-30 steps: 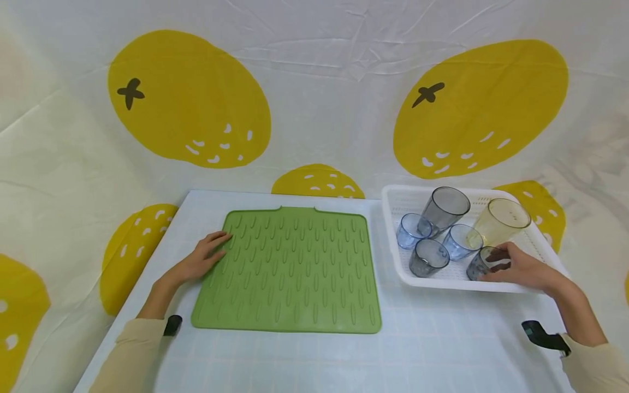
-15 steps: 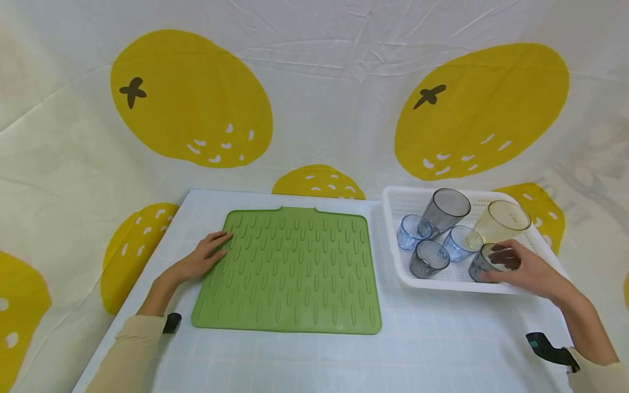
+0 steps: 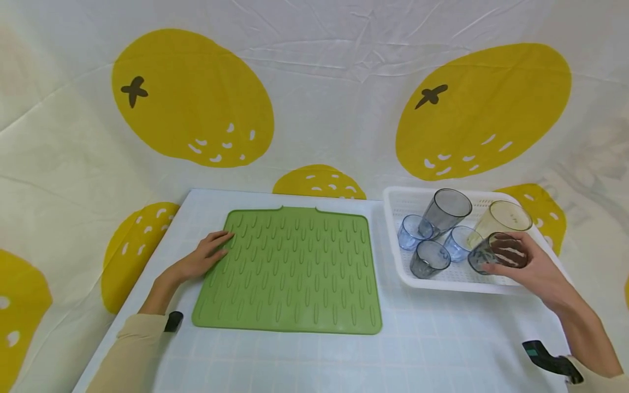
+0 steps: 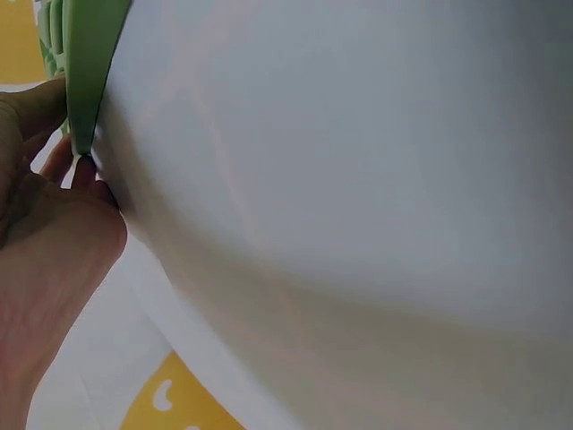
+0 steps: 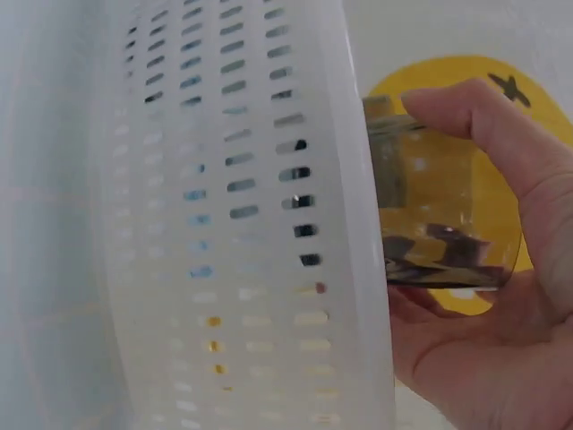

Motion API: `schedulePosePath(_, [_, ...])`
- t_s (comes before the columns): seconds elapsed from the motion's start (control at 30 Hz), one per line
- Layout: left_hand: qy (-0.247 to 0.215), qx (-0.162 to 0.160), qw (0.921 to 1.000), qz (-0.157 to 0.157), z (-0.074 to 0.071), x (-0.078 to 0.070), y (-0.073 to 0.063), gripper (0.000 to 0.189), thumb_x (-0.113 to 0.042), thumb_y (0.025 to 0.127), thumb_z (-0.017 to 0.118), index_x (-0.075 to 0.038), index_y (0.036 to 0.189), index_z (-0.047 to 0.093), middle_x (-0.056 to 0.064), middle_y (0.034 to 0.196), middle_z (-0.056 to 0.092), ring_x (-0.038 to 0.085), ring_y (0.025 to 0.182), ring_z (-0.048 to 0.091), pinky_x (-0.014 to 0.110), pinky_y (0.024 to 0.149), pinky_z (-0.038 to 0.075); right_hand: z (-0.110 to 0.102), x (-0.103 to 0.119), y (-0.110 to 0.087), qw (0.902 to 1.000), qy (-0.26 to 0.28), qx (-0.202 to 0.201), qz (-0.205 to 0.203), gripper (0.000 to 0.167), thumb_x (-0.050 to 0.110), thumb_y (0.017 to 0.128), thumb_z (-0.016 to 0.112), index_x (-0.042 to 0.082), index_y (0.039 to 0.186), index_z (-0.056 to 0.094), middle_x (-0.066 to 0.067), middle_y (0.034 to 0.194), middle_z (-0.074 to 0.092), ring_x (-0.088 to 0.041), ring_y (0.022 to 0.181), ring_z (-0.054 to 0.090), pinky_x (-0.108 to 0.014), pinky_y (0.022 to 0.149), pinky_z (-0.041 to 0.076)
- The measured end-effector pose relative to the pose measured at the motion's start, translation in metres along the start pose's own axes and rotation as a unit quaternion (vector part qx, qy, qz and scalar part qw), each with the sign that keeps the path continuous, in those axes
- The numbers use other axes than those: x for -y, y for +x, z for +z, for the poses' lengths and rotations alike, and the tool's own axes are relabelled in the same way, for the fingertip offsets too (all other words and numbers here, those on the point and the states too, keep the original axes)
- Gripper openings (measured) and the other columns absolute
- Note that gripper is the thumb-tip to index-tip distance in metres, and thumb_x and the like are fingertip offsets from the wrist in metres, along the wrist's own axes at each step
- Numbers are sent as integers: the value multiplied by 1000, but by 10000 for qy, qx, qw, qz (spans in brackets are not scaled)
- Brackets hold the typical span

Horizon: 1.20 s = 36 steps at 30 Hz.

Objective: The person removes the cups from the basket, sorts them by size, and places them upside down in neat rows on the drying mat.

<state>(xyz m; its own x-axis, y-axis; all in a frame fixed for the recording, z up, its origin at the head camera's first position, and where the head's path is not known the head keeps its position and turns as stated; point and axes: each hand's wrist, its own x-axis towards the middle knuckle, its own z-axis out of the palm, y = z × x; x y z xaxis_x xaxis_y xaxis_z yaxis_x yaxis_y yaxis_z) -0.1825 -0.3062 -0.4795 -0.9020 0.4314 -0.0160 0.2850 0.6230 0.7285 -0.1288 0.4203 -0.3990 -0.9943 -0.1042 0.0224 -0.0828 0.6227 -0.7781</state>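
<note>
My right hand (image 3: 538,268) grips a small grey glass (image 3: 482,256) at the front right of a white plastic basket (image 3: 459,285). Thumb and fingers lie on either side of it, and its mouth tilts toward my palm. In the right wrist view this glass (image 5: 434,193) shows above the basket's rim, its lower part hidden behind the wall. On the other side, my left hand (image 3: 199,258) rests at the left edge of a green ribbed mat (image 3: 295,273), fingers relaxed. The left wrist view has those fingertips touching the mat's edge (image 4: 89,72).
Inside the basket stand a tall grey glass (image 3: 444,213), a large yellowish glass (image 3: 501,221), two small blue glasses, one of them (image 3: 459,245) near the middle, and another grey glass (image 3: 429,261). A white curtain with yellow fruit prints (image 3: 191,103) hangs behind the table.
My right hand has closed around the small grey glass and raised it a little, tilting its mouth toward the palm. The left hand and the mat have stayed put.
</note>
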Motion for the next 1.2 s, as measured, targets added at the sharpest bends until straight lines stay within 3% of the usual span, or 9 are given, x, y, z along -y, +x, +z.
schedulePosePath(0.17, [-69, 34, 10000, -61, 0, -2, 0, 50, -7, 110, 46, 11, 155, 32, 35, 158, 18, 58, 144, 11, 75, 110, 17, 6, 8, 0, 9985, 475, -284, 33, 66, 8, 97, 73, 33, 148, 39, 21, 129, 46, 8, 111, 49, -4, 81, 46])
schedulePosePath(0.37, [-63, 35, 9999, -113, 0, -2, 0, 50, -7, 110, 46, 10, 155, 32, 34, 159, 18, 57, 145, 11, 74, 110, 18, 15, 22, 2, 9942, 952, -474, -124, 72, 3, 98, 70, 26, 157, 36, 17, 133, 48, 4, 115, 49, -5, 85, 46])
schedulePosePath(0.57, [-145, 32, 9998, -98, -1, -3, 0, 51, -7, 110, 47, 11, 155, 32, 34, 159, 19, 57, 145, 11, 74, 110, 18, 24, 35, 5, 9828, 1781, -414, -273, 73, -3, 97, 67, 23, 158, 36, 13, 136, 49, 2, 117, 50, -6, 87, 46])
schedulePosePath(0.83, [-85, 22, 9999, -74, 0, -2, 1, 50, -7, 110, 47, 12, 154, 33, 35, 158, 20, 58, 143, 13, 74, 109, 19, 42, 58, 15, 9737, 2194, -437, -424, 71, -3, 96, 69, 22, 156, 39, 11, 138, 50, 0, 121, 49, -6, 89, 46])
schedulePosePath(1.07, [-80, 32, 9999, -71, 2, -2, 1, 50, -8, 110, 46, 12, 154, 32, 35, 158, 19, 59, 143, 13, 75, 109, 19, 59, 79, 24, 9723, 2222, -556, -466, 62, -1, 95, 72, 15, 150, 47, 5, 137, 53, -3, 123, 50, -7, 92, 46])
schedulePosePath(1.2, [-43, 17, 9999, -107, 1, -2, 1, 50, -8, 110, 46, 11, 155, 32, 34, 158, 19, 58, 144, 12, 75, 110, 18, 70, 88, 31, 9653, 2491, -469, -627, 61, -1, 95, 72, 14, 149, 48, 3, 138, 54, -6, 125, 50, -9, 93, 45])
